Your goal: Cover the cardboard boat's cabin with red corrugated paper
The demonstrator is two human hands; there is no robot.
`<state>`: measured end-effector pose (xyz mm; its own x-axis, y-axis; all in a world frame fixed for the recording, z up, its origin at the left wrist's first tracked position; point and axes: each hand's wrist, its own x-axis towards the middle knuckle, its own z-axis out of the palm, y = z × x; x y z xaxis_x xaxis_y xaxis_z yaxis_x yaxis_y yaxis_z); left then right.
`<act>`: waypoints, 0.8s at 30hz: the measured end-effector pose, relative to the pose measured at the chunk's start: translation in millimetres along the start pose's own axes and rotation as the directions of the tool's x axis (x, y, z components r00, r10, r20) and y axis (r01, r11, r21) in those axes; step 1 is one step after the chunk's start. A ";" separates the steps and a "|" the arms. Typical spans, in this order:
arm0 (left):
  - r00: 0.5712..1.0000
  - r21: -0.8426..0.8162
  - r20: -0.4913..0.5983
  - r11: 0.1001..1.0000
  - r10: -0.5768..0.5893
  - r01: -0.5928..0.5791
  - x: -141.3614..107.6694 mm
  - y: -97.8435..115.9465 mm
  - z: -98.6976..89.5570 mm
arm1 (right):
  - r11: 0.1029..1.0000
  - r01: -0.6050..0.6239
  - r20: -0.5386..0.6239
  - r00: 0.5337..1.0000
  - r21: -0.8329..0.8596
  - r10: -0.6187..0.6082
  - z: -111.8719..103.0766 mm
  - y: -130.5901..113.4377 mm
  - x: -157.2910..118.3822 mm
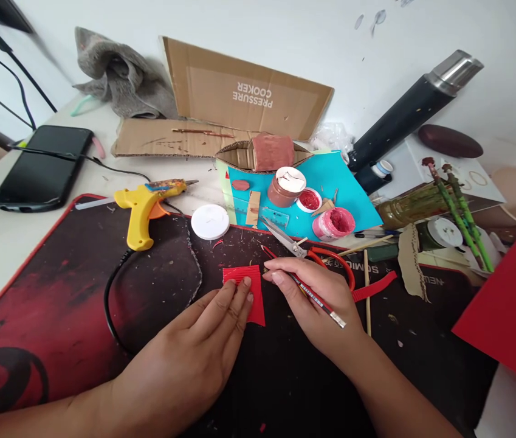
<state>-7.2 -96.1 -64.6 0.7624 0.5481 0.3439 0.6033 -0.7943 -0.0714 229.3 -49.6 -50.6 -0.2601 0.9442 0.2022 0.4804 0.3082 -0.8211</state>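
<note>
A small piece of red corrugated paper (256, 310) lies on the dark desk mat, its ridges running along the top edge. Resting on it, my left hand (205, 344) has its fingers stretched out and partly covers its left side. My right hand (316, 298) grips a pencil (315, 297) just right of the paper, with the tip pointing up and left and the eraser end toward me. Beyond that hand, scissors (287, 238) with orange handles lie open, partly hidden by the fingers.
Left are a yellow glue gun (139, 213) with its cable and a phone (43, 167). Paint jars (333, 224) and a cardboard boat shape (239, 157) rest on blue paper (353, 188). A tall flask (408, 112) leans back right; red sheet (513, 304) lies right.
</note>
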 end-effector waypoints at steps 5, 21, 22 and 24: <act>1.000 -0.008 0.003 1.000 -0.001 0.001 0.4 0.0 0.4 | 1.000 -0.007 0.007 1.000 0.017 0.007 -0.2 0.6 0.0; 1.000 -0.030 0.005 0.999 -0.013 0.013 -2.5 -1.2 0.1 | 0.998 -0.041 0.002 0.999 0.056 0.040 -0.7 1.7 -0.2; 1.000 -0.032 0.004 0.999 -0.012 0.012 -2.6 -1.1 0.4 | 0.998 -0.040 0.002 0.999 0.057 0.040 -0.8 1.7 -0.5; 1.000 -0.037 0.003 0.999 -0.008 0.008 -2.7 -0.8 0.8 | 0.997 -0.045 0.003 0.999 0.055 0.045 -1.1 1.7 -0.9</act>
<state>-9.5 -96.7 -66.2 0.7583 0.5555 0.3413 0.6006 -0.7988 -0.0343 231.3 -49.8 -51.6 -0.2408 0.9567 0.1634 0.4450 0.2585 -0.8574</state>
